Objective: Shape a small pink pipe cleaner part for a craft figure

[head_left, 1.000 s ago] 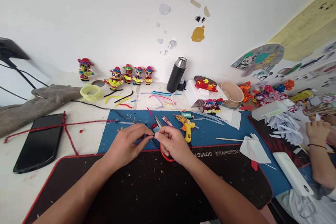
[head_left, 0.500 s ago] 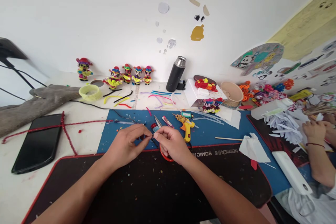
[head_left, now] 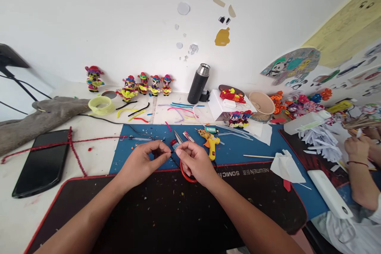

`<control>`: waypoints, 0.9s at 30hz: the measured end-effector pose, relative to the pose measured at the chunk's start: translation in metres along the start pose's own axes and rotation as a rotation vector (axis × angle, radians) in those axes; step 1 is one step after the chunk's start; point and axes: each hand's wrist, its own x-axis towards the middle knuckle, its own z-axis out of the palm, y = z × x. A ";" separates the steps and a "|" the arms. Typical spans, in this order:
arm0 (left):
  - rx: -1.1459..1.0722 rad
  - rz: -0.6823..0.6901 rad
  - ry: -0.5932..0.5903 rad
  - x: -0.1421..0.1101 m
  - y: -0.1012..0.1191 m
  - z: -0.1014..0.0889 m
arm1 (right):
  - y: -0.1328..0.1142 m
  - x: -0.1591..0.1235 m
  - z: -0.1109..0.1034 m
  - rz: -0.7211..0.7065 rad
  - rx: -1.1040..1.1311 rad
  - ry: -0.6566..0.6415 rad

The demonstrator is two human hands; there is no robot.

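Note:
My left hand (head_left: 149,160) pinches a tiny black piece (head_left: 172,152), perhaps a bit of pipe cleaner, between thumb and index fingertip. Just right of it, my right hand (head_left: 195,162) is closed, thumb pressed to the index finger; whatever lies in that pinch is too small to make out. A pair of scissors (head_left: 178,138) shows its blades above my right hand and a red handle below. Whether those fingers hold the scissors or only cover them, I cannot tell. A thin dark strand (head_left: 175,162) runs below the fingertips.
A yellow glue gun (head_left: 211,147) and a lighter (head_left: 188,136) lie beyond my right hand. Pipe cleaners (head_left: 138,113), small figures (head_left: 127,88) and a black flask (head_left: 198,85) stand or lie behind. A phone (head_left: 41,162) is left; another person's hand (head_left: 357,149) works at right.
My fingertips have drawn slightly apart, so a small gap shows between the two hands. The black piece stays at my left fingertips. The view has shifted a little.

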 end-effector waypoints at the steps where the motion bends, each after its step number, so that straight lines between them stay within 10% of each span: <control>1: -0.017 -0.015 -0.016 0.000 0.001 0.000 | 0.000 0.000 0.000 -0.001 -0.001 -0.003; 27: -0.119 -0.098 -0.093 0.002 0.002 -0.001 | -0.003 -0.001 0.008 0.006 -0.013 0.001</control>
